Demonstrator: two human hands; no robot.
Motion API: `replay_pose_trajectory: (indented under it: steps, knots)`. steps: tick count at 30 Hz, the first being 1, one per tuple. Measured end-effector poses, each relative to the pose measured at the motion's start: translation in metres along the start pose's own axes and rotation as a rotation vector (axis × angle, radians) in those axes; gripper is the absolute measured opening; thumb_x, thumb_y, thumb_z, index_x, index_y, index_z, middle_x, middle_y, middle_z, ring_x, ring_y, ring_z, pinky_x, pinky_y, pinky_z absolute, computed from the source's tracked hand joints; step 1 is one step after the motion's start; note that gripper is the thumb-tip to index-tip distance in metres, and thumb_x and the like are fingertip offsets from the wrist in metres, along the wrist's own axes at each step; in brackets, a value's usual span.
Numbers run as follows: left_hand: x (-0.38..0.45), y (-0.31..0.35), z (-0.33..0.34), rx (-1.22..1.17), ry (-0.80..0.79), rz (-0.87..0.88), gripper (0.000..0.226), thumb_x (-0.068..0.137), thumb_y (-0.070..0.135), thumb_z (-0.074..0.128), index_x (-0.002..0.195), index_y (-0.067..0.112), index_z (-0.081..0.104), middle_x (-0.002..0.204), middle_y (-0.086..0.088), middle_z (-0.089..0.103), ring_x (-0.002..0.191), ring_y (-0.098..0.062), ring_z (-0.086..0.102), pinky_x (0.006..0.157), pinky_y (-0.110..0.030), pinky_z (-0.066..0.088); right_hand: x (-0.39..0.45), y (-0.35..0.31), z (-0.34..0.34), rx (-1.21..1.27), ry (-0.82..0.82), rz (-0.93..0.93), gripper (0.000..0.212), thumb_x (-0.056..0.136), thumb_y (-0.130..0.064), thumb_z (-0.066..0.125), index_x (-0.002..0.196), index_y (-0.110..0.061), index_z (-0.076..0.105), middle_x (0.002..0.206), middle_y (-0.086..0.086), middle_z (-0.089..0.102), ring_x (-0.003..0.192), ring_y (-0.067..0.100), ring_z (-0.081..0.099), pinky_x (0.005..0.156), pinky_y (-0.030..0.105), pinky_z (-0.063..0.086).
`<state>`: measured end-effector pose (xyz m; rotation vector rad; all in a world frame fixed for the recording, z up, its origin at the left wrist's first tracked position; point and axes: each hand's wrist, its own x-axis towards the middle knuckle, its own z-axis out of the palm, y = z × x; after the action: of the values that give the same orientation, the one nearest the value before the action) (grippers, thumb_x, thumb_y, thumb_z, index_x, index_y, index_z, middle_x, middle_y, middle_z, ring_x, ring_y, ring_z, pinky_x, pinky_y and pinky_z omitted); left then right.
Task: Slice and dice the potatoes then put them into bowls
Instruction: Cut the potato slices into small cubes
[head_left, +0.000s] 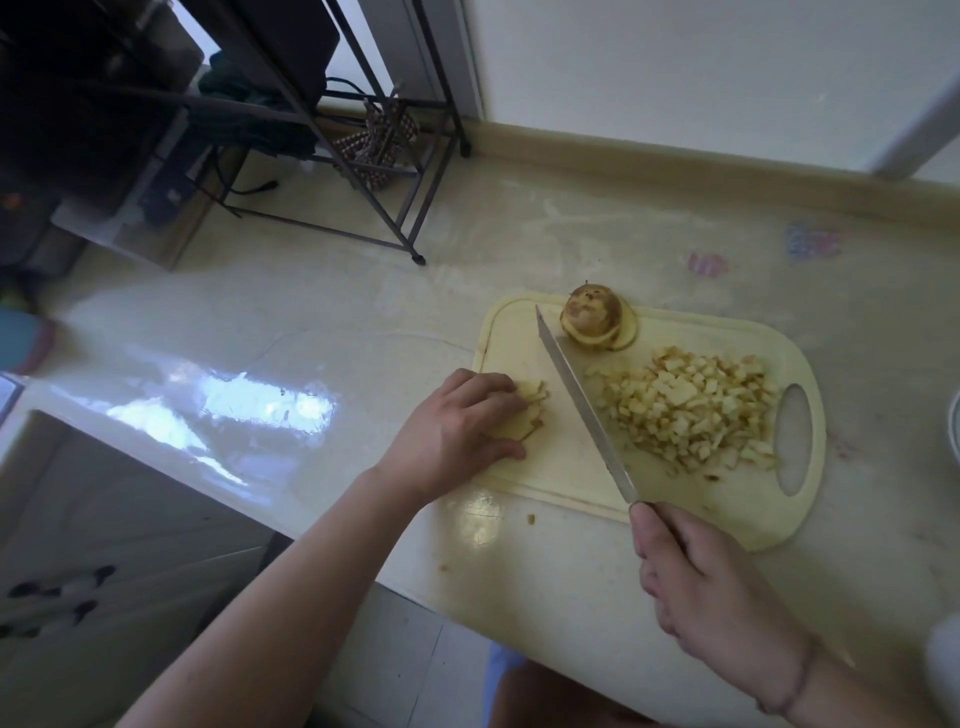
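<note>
On the cutting board (519, 467) we have a diced pile (691, 410); our left hand (457, 426) presses curled on remaining slices (532, 410), right hand (696, 577) gripping the knife (582, 405); the potato end (592, 317) and bowls await.

Dim, yellowish light. Window glare on the glossy countertop (260, 410) left of my board. Upper-left corner nearly black. Wide-angle bending at the edges; soft focus overall, blur at lower right.
</note>
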<state>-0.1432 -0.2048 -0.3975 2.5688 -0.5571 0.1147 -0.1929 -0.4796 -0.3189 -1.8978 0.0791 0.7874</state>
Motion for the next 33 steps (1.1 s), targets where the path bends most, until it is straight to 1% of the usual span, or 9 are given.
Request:
replay_pose_trajectory:
  steps: [5, 10, 13, 15, 19, 21, 25, 29, 33]
  knots:
    - [-0.004, 0.001, 0.007, -0.017, 0.055, -0.026, 0.041, 0.090, 0.045, 0.069, 0.106, 0.009, 0.077, 0.117, -0.008, 0.069, 0.099, -0.028, 0.060, 0.086, -0.030, 0.050, -0.005, -0.002, 0.030, -0.092, 0.019, -0.098, 0.046, 0.082, -0.063, 0.032, 0.067, -0.021, 0.045, 0.053, -0.003, 0.051, 0.045, 0.010, 0.048, 0.053, 0.027, 0.038]
    - [-0.009, 0.004, 0.013, -0.039, 0.087, -0.052, 0.038, 0.089, 0.040, 0.073, 0.107, 0.005, 0.075, 0.121, -0.012, 0.068, 0.102, -0.031, 0.061, 0.091, -0.036, 0.051, 0.000, 0.002, 0.027, -0.040, -0.014, -0.047, 0.041, 0.086, -0.062, 0.034, 0.071, -0.026, 0.046, 0.048, -0.009, 0.046, 0.043, 0.006, 0.043, 0.045, 0.015, 0.031]
    - [-0.007, 0.004, 0.009, -0.040, 0.071, -0.021, 0.040, 0.090, 0.039, 0.071, 0.112, 0.006, 0.073, 0.123, -0.014, 0.065, 0.104, -0.033, 0.060, 0.093, -0.039, 0.051, -0.001, 0.000, 0.025, -0.026, -0.043, 0.076, 0.044, 0.094, -0.052, 0.039, 0.070, -0.016, 0.045, 0.046, -0.008, 0.045, 0.038, 0.005, 0.041, 0.039, 0.015, 0.031]
    - [-0.006, 0.004, 0.007, -0.005, 0.065, -0.015, 0.043, 0.088, 0.041, 0.073, 0.116, 0.009, 0.072, 0.124, -0.012, 0.064, 0.103, -0.033, 0.060, 0.091, -0.041, 0.051, -0.001, -0.006, 0.029, -0.002, 0.006, 0.075, 0.046, 0.094, -0.054, 0.041, 0.066, -0.018, 0.045, 0.047, -0.006, 0.042, 0.039, 0.005, 0.039, 0.041, 0.023, 0.032]
    - [-0.003, 0.004, 0.008, -0.001, 0.098, 0.039, 0.040, 0.083, 0.032, 0.080, 0.114, 0.010, 0.070, 0.121, -0.010, 0.064, 0.105, -0.033, 0.060, 0.089, -0.043, 0.051, -0.005, -0.021, 0.037, -0.132, 0.153, -0.015, 0.055, 0.083, -0.068, 0.030, 0.061, -0.019, 0.043, 0.049, -0.005, 0.050, 0.046, 0.010, 0.044, 0.052, 0.027, 0.033]
    - [-0.001, 0.003, 0.011, -0.049, 0.113, 0.093, 0.031, 0.083, 0.023, 0.081, 0.108, 0.007, 0.071, 0.117, -0.012, 0.066, 0.103, -0.034, 0.062, 0.088, -0.043, 0.053, -0.009, -0.026, 0.041, -0.142, 0.167, -0.022, 0.053, 0.078, -0.067, 0.029, 0.061, -0.020, 0.046, 0.055, -0.005, 0.056, 0.052, 0.011, 0.050, 0.057, 0.030, 0.038]
    - [0.000, 0.002, 0.016, -0.107, 0.151, 0.102, 0.019, 0.085, 0.014, 0.078, 0.100, 0.002, 0.075, 0.113, -0.013, 0.067, 0.099, -0.034, 0.063, 0.090, -0.040, 0.053, -0.013, -0.024, 0.049, -0.219, 0.181, -0.038, 0.051, 0.078, -0.068, 0.026, 0.063, -0.023, 0.046, 0.065, -0.014, 0.061, 0.059, 0.006, 0.053, 0.058, 0.018, 0.038]
    - [0.001, 0.004, 0.018, -0.130, 0.166, 0.099, 0.020, 0.082, 0.010, 0.078, 0.101, 0.004, 0.075, 0.109, -0.012, 0.067, 0.098, -0.033, 0.063, 0.092, -0.037, 0.052, -0.019, -0.022, 0.055, -0.211, 0.207, -0.010, 0.050, 0.079, -0.067, 0.027, 0.066, -0.022, 0.046, 0.056, -0.007, 0.057, 0.055, 0.005, 0.051, 0.059, 0.018, 0.038]
    - [0.001, 0.004, 0.019, -0.170, 0.163, 0.067, 0.023, 0.079, 0.010, 0.078, 0.102, 0.004, 0.075, 0.109, -0.010, 0.066, 0.100, -0.032, 0.061, 0.096, -0.030, 0.049, -0.025, -0.025, 0.056, -0.197, 0.215, 0.015, 0.042, 0.080, -0.060, 0.030, 0.064, -0.024, 0.043, 0.056, -0.017, 0.056, 0.055, 0.002, 0.049, 0.062, 0.017, 0.039]
